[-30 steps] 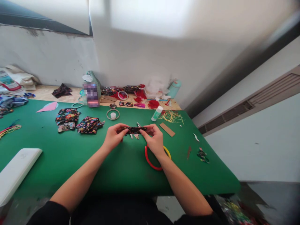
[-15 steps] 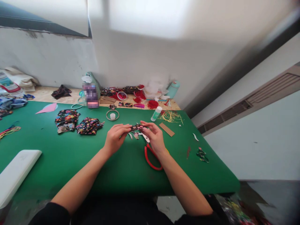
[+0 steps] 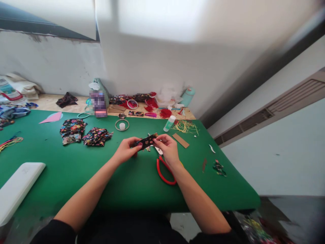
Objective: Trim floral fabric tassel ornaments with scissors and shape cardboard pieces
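**Pinched at Both Ends: A Narrow, Flat, Black Flower-Printed Strip, Apparently Cloth** [image 3: 147, 141]

Held above the middle of a broad green-topped desk [image 3: 122, 189], with the right end slanted toward the far edge. Clamped at one end between thumb and fingers of the left hand [image 3: 127, 149]; pinched at the other between thumb and fingertips of the right hand [image 3: 167, 148]. Judged from that hold: in the midst of shaping or checking the strip, though impossible to tell whether folding or smoothing. Calling next, by the look of it, for an even pinch at both ends and a straight lie of the long sides.

Partly hidden by the right hand and forearm, with blades aimed toward the far edge: steel scissors with thick red and yellow loop handles [image 3: 160, 158]. Toward the far right corner: an upright-looking white-capped tube with a green label [image 3: 169, 123], beside a tangle of pale yellow thread [image 3: 186, 126]; closer to the right edge, a flat brown card strip [image 3: 180, 140]. Left of the hands: two heaps of black floral cloth [image 3: 96, 137]. By the left edge, a long white plastic slab [image 3: 21, 189].

On the green label, pale marks too small to read. No brand legible anywhere.
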